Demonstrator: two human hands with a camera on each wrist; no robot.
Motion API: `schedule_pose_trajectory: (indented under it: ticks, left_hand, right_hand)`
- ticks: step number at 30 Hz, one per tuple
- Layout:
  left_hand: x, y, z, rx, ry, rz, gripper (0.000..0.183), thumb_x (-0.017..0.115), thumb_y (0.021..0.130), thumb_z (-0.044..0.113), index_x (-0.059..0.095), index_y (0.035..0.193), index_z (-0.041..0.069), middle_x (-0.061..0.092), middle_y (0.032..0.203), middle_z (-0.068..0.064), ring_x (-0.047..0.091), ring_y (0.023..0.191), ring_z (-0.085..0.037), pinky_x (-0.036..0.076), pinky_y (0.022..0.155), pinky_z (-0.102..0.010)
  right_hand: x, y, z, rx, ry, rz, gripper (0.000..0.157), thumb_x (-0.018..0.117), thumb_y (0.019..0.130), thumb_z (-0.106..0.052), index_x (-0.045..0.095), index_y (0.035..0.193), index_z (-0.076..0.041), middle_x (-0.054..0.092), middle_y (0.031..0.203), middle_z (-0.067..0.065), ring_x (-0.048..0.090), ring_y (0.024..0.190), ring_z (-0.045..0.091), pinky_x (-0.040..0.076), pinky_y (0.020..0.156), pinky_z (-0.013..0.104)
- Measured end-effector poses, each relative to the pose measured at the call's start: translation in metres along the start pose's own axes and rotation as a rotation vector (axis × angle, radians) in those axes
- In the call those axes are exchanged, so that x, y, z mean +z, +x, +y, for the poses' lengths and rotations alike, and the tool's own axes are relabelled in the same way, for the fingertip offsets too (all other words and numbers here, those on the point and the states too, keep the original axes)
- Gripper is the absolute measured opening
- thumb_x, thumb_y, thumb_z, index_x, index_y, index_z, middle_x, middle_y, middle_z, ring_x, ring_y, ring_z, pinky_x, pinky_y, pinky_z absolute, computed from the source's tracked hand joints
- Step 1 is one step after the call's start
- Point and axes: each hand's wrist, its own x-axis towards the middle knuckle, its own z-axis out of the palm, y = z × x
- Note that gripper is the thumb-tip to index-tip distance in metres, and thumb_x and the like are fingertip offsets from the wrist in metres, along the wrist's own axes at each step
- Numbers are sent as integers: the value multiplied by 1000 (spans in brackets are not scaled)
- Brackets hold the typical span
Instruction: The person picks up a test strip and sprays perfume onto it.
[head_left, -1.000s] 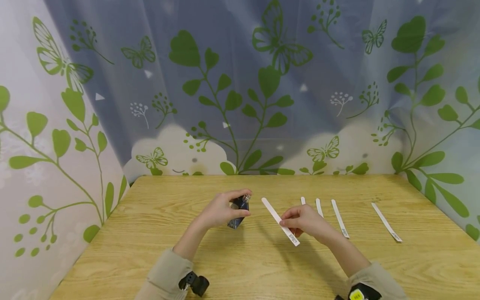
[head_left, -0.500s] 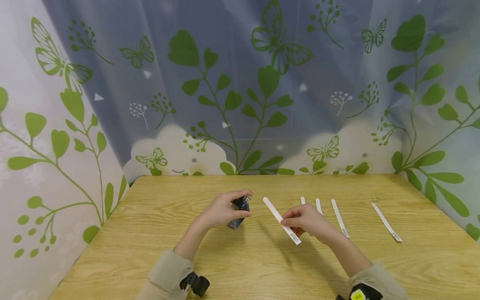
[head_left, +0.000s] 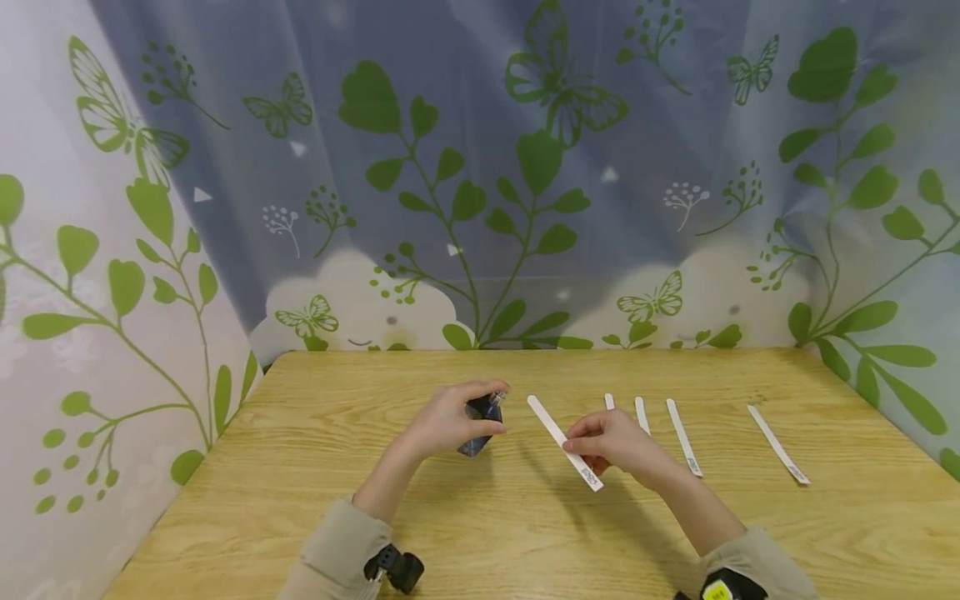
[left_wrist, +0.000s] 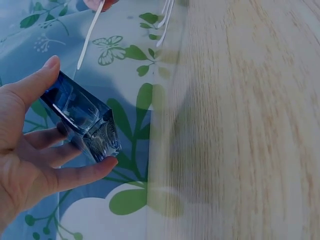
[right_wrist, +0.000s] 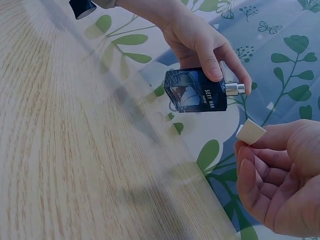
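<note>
A dark blue glass perfume bottle (head_left: 480, 440) is in my left hand (head_left: 442, 425), held above the table and tilted. In the right wrist view its lettering reads "SEXY MAN", and a fingertip lies at the silver spray nozzle (right_wrist: 234, 89). The thumb presses the bottle's side. To the right, my right hand (head_left: 622, 447) pinches a white paper test strip (head_left: 549, 425) near its printed end. The strip's rounded end points up toward the bottle, with a gap between them. From the right wrist, this strip (right_wrist: 251, 131) is seen nearly end-on.
Several more white strips lie on the wooden table (head_left: 420, 533) to the right, one strip (head_left: 684, 437) beside my right hand and another strip (head_left: 778, 446) farther out. My right hand partly covers the nearest ones. A patterned curtain (head_left: 465, 208) hangs behind the table.
</note>
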Motion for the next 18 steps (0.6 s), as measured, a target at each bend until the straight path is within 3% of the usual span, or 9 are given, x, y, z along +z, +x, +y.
schedule_pose_trajectory:
  ticks: [18]
  left_hand:
    - [0, -1, 2, -18, 8, 22, 53, 74, 80, 22, 56, 130, 19, 56, 128, -5, 53, 113, -22, 47, 85, -39]
  right_hand:
    - [2, -1, -1, 3, 16, -2, 29, 64, 87, -12, 62, 102, 13, 60, 69, 3, 54, 56, 12, 50, 55, 30]
